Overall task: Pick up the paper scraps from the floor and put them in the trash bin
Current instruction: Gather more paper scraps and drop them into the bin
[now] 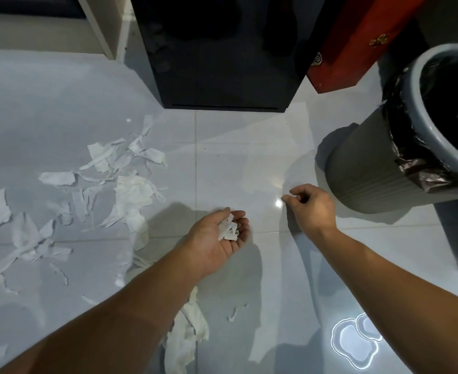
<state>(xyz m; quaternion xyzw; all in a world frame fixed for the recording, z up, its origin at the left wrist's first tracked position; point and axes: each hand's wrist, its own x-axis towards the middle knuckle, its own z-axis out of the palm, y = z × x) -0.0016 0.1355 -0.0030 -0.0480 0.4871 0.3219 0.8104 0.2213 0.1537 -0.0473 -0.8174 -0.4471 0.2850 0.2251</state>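
My left hand (217, 236) is palm up at the centre, cupped around a small wad of white paper scraps (229, 228). To its right, my right hand (310, 205) hovers over the floor with thumb and forefinger pinched together; I cannot tell whether anything is between them. Several torn white paper scraps (130, 190) lie scattered on the glossy white tiles at the left. More scraps (187, 336) lie under my left forearm, and a thin strip (236, 313) lies nearby. The grey trash bin (370, 168), lined with a dark bag, stands at the right, just beyond my right hand.
A black cabinet (222, 63) stands on the floor at the top centre. A red box (357, 44) leans beside it, near the bin. A pale furniture leg (101, 28) is at the upper left. Bare tile lies between my hands and the cabinet.
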